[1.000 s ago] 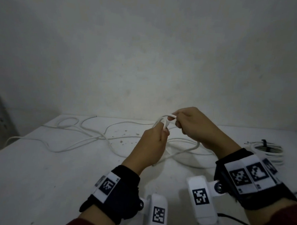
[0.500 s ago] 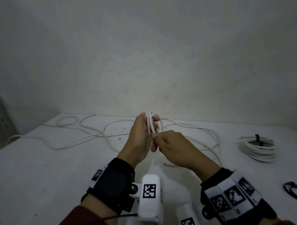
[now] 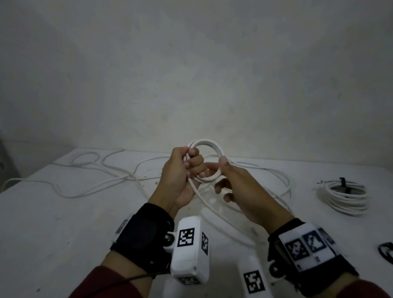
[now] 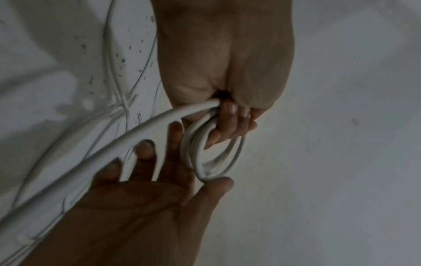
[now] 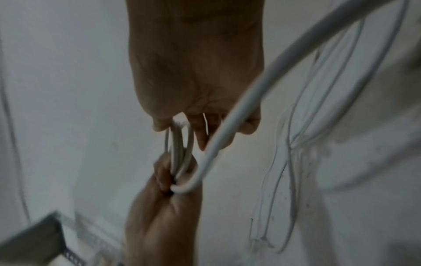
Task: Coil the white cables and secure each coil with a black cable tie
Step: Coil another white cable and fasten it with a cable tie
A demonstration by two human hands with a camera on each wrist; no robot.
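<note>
Coiling under way: your left hand point(image 3: 178, 179) grips the coil point(image 3: 208, 141), your right hand point(image 3: 241, 189) pinches its rim, and the loose cable point(image 3: 199, 195) needs another loop.

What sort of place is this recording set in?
Probably a bare workroom or storage corner: a plain white table against a grey wall, white cable strewn across it, plus one tied coil.
</note>
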